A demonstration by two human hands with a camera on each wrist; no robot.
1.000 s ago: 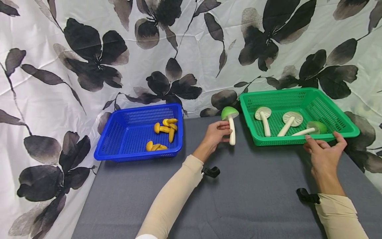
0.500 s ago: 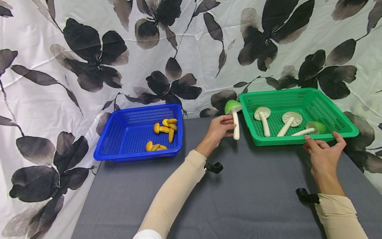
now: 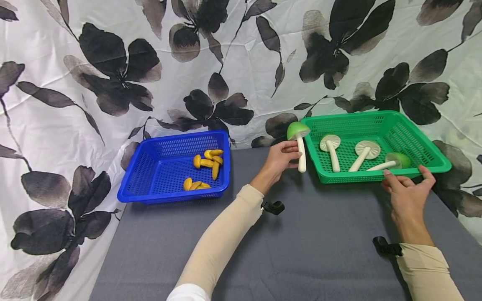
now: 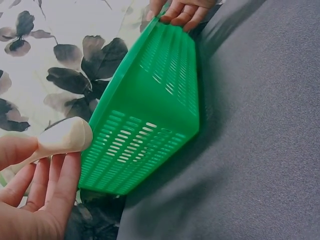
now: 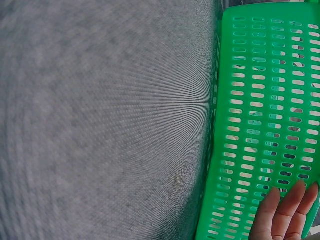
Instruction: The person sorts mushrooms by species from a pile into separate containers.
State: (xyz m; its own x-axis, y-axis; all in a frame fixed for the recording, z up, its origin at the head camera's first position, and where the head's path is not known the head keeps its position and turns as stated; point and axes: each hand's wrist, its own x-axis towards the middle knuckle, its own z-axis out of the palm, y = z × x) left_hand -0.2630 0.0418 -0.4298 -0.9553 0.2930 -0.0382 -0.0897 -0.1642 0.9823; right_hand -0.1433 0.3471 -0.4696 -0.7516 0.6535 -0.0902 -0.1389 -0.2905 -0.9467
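My left hand (image 3: 279, 160) pinches a toy mushroom (image 3: 301, 152) by its white stem, green cap up, just left of the green basket (image 3: 348, 178). In the left wrist view the stem's rounded end (image 4: 75, 135) shows between thumb and fingers, overlapping the basket wall. My right hand (image 3: 408, 198) grips the basket's front rim near its right corner. The right wrist view has its fingers (image 5: 285, 215) against the slotted outer wall. Inside the basket lie a mushroom (image 3: 333, 154) at left, another (image 3: 364, 154) in the middle and a third (image 3: 398, 160) at right, cap turned sideways.
A blue basket (image 3: 148, 184) stands to the left, with several small yellow mushrooms (image 3: 207, 162) toward its right side. Both baskets are on a grey cloth-covered table (image 3: 301, 251). A white curtain with dark flowers (image 3: 241, 54) hangs right behind them.
My left hand has moved right and slightly away from me with the mushroom, bringing it up to the green basket's left end. The right hand keeps its hold on the rim.
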